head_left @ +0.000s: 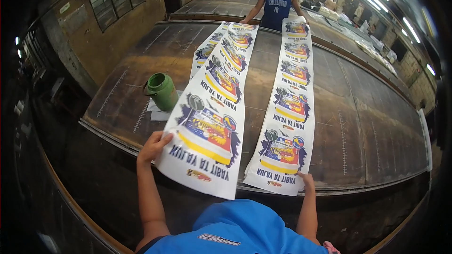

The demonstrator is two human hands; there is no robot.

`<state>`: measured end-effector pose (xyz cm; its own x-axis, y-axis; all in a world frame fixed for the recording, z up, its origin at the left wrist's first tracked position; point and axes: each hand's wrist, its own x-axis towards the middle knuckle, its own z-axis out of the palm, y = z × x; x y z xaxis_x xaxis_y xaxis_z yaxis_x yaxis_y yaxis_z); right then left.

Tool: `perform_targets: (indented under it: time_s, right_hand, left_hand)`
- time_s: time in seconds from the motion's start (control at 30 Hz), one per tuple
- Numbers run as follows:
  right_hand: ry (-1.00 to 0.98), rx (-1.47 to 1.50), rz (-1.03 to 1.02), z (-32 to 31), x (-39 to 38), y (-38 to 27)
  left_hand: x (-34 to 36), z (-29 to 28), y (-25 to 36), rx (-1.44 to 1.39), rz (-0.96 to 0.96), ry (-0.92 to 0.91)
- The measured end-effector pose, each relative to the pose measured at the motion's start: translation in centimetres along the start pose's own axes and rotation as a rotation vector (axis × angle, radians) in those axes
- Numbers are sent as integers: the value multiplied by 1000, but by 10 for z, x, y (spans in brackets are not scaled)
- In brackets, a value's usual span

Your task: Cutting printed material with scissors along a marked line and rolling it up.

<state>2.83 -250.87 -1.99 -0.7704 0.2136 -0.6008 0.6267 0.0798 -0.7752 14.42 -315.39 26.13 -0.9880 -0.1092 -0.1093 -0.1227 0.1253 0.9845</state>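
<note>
Two long white strips printed with repeated colourful designs stretch away from me over a dark table. My left hand (156,145) is closed on the near left edge of the left strip (202,127), whose near end is raised above the table and hangs past its edge. At the near right corner of the right strip (285,146), my right hand (308,181) pinches the edge. That strip lies mostly along the tabletop, with more layers showing under its near left side. Across the table, a person in a blue sleeveless jersey (277,2) has a hand at the far end of each strip.
Another printed strip (205,52) lies partly under the left one. A green bucket-like container (161,91) stands on white sheets (160,114) left of the strips. The wide table (336,108) has a metal near edge. More long tables with piled materials (348,23) stand behind.
</note>
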Motion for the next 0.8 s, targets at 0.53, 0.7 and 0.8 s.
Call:
perform_targets:
  time_s: [0.53,0.7,0.8]
  right_hand:
    - [93,-34,-14,-22,13,20]
    - [52,43,-76,-10,18,21]
    - [39,80,-67,-19,26,24]
  left_hand:
    - [81,38,-315,509,-339,264]
    - [86,38,-301,613,-400,235]
    - [103,59,-297,685,-420,229]
